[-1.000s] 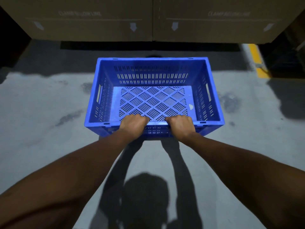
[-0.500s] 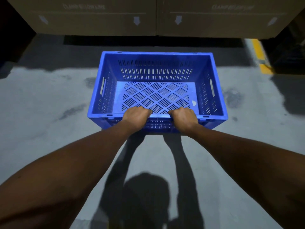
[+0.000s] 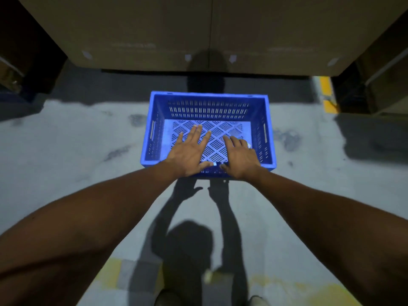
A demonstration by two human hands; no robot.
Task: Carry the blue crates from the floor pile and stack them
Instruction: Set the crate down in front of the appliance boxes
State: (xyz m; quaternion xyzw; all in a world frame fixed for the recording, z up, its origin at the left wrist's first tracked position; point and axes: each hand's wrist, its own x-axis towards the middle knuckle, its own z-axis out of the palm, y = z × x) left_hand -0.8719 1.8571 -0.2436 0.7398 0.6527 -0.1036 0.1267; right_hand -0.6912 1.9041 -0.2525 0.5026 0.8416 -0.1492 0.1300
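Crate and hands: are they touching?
Cannot tell. In the head view the open left hand and right hand overlap the near rim of the crate; no contact or gap shows.

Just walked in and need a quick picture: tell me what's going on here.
A person stands over one empty blue crate that sits on the grey floor in front of large cardboard boxes. The left hand and right hand are both open, fingers spread over the crate's near rim, gripping nothing. No other crate is in view, so no stack shows yet.
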